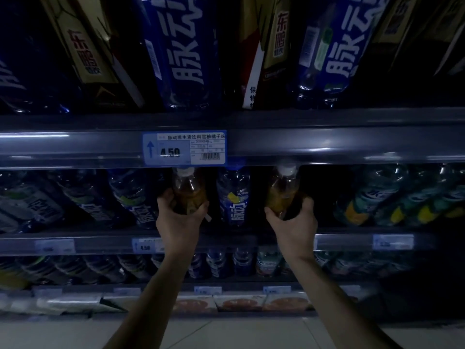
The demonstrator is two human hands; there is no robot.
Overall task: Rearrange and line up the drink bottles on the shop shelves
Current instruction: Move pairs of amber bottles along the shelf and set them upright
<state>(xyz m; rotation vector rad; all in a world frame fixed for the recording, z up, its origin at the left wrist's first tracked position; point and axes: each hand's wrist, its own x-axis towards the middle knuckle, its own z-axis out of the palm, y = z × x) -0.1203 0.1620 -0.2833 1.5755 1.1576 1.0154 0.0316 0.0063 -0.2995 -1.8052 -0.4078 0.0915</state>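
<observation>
Two amber drink bottles with white caps stand at the front of the middle shelf. My left hand (179, 220) is wrapped around the lower body of the left amber bottle (188, 187). My right hand (294, 222) grips the right amber bottle (281, 190) the same way. Both caps reach just under the shelf rail above. Between the two stands a blue-labelled bottle (235, 197), untouched. My hands hide the bottoms of both amber bottles.
Blue bottles (130, 197) fill the middle shelf to the left, green-and-yellow ones (372, 200) to the right. The shelf rail (327, 144) above carries a 4.50 price tag (185, 148). Large blue and gold bottles (181, 46) stand on the top shelf. More bottles sit on the lower shelf (226, 263).
</observation>
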